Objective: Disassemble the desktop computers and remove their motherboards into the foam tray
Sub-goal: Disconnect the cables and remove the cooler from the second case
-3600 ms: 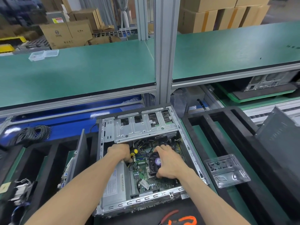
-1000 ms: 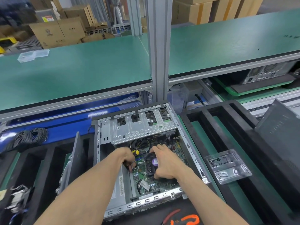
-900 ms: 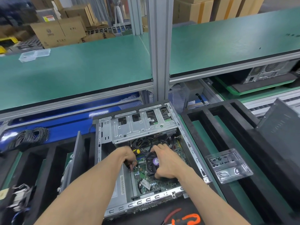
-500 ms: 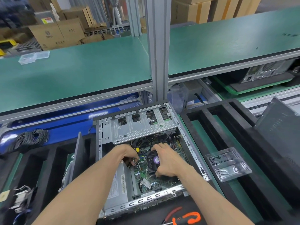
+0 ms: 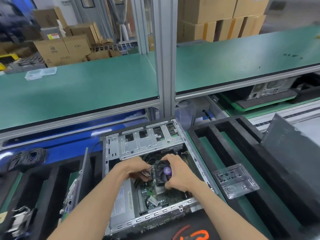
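The left hand (image 5: 136, 168) covered whatever its curled fingers worked at beside the cooler fan (image 5: 163, 172), so what they pinched could not be told, and the right hand (image 5: 178, 174) hid the fan's right side and the motherboard (image 5: 155, 194) beneath it. The drive cage (image 5: 147, 142) roofed over the far part of the open computer case (image 5: 195, 163), the contents of the clear plastic tray (image 5: 235, 182) were too small to name, and the orange-handled tool (image 5: 192, 234) was cut off by the bottom edge. The cardboard boxes (image 5: 64, 49) in the background were blurred, their print unreadable.
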Demonstrator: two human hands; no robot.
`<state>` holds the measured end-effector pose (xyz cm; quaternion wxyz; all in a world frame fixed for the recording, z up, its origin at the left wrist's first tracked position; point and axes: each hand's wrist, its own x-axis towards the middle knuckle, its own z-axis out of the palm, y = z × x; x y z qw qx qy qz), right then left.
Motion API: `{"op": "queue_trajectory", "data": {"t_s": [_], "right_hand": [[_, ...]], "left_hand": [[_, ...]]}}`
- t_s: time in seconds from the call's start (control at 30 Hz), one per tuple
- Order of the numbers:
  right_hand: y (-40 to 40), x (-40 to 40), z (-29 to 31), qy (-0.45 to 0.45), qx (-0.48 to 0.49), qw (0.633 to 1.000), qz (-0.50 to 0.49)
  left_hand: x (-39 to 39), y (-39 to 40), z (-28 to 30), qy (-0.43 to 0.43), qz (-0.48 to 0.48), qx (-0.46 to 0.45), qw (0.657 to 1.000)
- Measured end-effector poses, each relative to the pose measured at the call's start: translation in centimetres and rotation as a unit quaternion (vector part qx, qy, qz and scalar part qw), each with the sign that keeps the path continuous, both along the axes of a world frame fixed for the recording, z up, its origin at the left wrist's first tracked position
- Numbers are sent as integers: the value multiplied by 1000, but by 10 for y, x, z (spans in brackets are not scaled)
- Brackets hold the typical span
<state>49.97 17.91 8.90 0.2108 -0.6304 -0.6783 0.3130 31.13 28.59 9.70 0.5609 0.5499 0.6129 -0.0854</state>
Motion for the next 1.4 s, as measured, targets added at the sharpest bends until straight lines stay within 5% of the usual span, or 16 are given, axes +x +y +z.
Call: {"op": "queue_trajectory", "data": {"t_s": [0.4,0.67,1.1,1.4], "right_hand": [[-2,33,59,94,100,986,-94],[-13,101,82,-31,130,980,-148],[11,238,42,-48,32,989,-135],[25,175,-4,-3,-1,996,-92]], "left_hand": [[37,9,76,-223,84,52,970],[134,7,103,-274,161,127,940],[264,-4,36,-292,166,85,938],[205,4,24,-155,114,104,976]]}}
